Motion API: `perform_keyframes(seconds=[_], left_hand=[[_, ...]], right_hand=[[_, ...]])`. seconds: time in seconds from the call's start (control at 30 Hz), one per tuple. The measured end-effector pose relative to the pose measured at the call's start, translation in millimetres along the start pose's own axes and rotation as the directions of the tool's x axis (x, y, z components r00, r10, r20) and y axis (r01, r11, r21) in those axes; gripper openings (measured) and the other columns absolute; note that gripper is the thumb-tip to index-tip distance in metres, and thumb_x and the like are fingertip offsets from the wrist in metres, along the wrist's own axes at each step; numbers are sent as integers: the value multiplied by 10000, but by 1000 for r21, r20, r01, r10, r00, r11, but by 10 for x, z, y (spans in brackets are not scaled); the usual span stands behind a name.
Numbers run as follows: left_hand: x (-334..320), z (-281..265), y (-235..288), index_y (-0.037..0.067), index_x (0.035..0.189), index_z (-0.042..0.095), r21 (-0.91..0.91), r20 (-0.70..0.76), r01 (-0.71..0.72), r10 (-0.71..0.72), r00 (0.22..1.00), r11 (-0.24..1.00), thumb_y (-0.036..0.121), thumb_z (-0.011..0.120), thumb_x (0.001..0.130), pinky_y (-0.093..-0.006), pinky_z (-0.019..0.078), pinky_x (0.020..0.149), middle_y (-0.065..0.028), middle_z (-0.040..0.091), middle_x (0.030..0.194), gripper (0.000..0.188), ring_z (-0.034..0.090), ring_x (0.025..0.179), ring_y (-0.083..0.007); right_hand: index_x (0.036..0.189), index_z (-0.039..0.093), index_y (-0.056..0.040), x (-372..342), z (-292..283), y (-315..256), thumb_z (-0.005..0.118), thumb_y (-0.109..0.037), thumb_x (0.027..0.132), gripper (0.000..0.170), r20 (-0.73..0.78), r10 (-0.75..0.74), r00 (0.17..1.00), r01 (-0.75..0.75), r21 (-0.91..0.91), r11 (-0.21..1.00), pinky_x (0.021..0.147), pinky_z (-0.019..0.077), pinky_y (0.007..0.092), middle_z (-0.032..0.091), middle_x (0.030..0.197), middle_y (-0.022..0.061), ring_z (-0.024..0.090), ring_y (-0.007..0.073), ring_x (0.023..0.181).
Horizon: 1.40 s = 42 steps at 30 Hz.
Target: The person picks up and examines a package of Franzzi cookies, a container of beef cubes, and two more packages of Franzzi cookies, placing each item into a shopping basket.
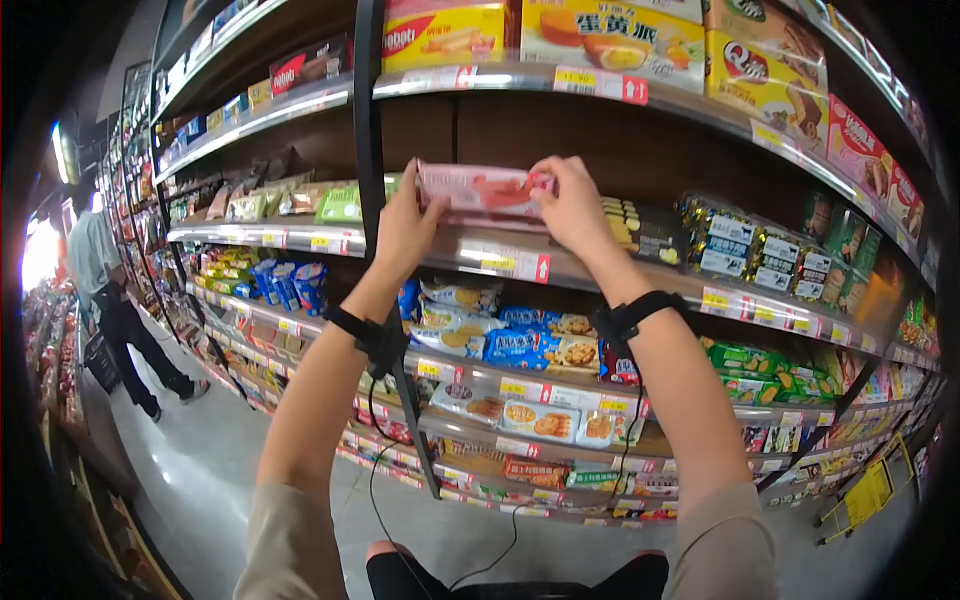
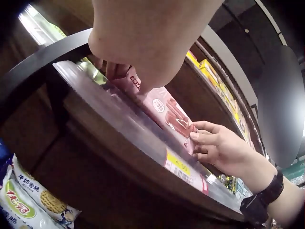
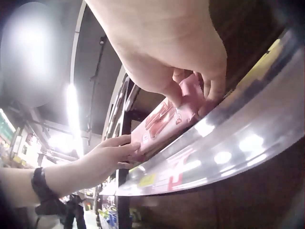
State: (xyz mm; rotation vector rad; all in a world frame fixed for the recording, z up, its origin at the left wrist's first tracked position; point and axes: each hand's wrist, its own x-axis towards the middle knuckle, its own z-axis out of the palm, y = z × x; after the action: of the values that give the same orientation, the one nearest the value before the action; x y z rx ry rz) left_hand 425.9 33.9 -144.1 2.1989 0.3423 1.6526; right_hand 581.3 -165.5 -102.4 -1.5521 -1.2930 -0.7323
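Note:
A long pink snack packet [image 1: 482, 190] is held level at the front of the middle shelf, its printed face toward me. My left hand [image 1: 405, 228] grips its left end, with the thumb on the front. At the other end my right hand [image 1: 577, 205] pinches the packet's corner between thumb and fingers. In the left wrist view the packet [image 2: 164, 109] lies right along the clear shelf lip [image 2: 128, 126]. The right wrist view shows the right hand's fingers curled round the packet's crimped end [image 3: 191, 93].
Green packets [image 1: 338, 203] stand left of a black upright [image 1: 369, 130]. Dark packs [image 1: 655, 236] and shiny wrapped packs [image 1: 725, 245] sit to the right. Blue biscuit packs [image 1: 520, 347] fill the shelf below. A person [image 1: 105, 290] stands in the left aisle; a yellow cart [image 1: 862, 500] is at lower right.

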Motion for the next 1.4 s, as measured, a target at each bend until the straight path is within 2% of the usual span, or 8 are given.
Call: perform_keyframes(seconds=[0.33,0.43,0.53,0.7,0.9,1.2,1.3,1.4], left_hand=[[-68,-48,-8,43,1366,484,123,9,-38,38,999,992,256,720,891,-410,537,764,-195,719,941,571,710,853,-336],[-71,-53,24,23,1280,553,123,13,49,-51,999,991,330,706,863,-456,504,809,-159,718,891,540,681,854,-352],[-55,-34,-53,11,1277,567,104,8,41,-42,999,994,276,734,868,-389,540,774,-184,729,917,516,718,855,-320],[-83,6,-82,-13,1287,581,171,-34,-10,16,999,985,305,716,875,-409,514,885,-209,682,1136,537,671,1037,-332],[-172,1,-52,8,1289,562,143,-58,-15,24,998,990,286,730,874,-409,484,942,-199,588,1168,527,606,1094,-343],[-450,-19,10,-16,1235,528,88,-162,-165,178,971,982,141,695,895,-420,420,991,-205,542,1183,410,535,1122,-370],[-706,-21,77,-32,1177,520,136,-207,-237,262,943,962,48,659,890,-430,408,997,-204,534,1166,329,516,1121,-392],[-1368,46,-106,-2,1166,546,98,-11,-309,312,950,946,64,687,847,-488,415,957,-225,542,1235,355,513,1171,-418]], right_hand=[[1019,711,-58,-12,-55,-139,700,-103,823,201,155,100,983,-78,-137,987,895,499,413,630,1047,138,627,335,1031],[1003,715,-59,-40,-58,-116,666,-117,833,187,138,18,990,16,-239,971,893,501,426,647,1041,131,626,334,1045],[989,717,-63,-43,-41,-85,648,-126,843,173,142,-9,990,47,-267,962,900,500,437,655,1034,127,624,334,1045],[992,726,-82,-59,-9,-76,647,-143,856,168,132,-38,991,77,-309,948,912,503,434,675,1029,99,619,311,1047],[1023,733,-81,-125,-44,-152,665,-181,858,205,78,-42,996,69,-389,919,908,512,428,705,1052,76,620,294,1055],[1033,712,-18,-522,-258,-251,657,-143,880,205,-168,-293,941,248,-245,937,911,519,409,682,1154,121,603,314,1116],[854,654,-35,-1118,-236,-160,708,-93,844,80,-285,-460,841,431,-163,888,786,516,442,695,988,123,638,323,859],[729,587,-89,-2225,-141,-126,746,-127,815,184,158,-592,791,600,-3,800,465,454,336,581,760,67,586,200,630]])
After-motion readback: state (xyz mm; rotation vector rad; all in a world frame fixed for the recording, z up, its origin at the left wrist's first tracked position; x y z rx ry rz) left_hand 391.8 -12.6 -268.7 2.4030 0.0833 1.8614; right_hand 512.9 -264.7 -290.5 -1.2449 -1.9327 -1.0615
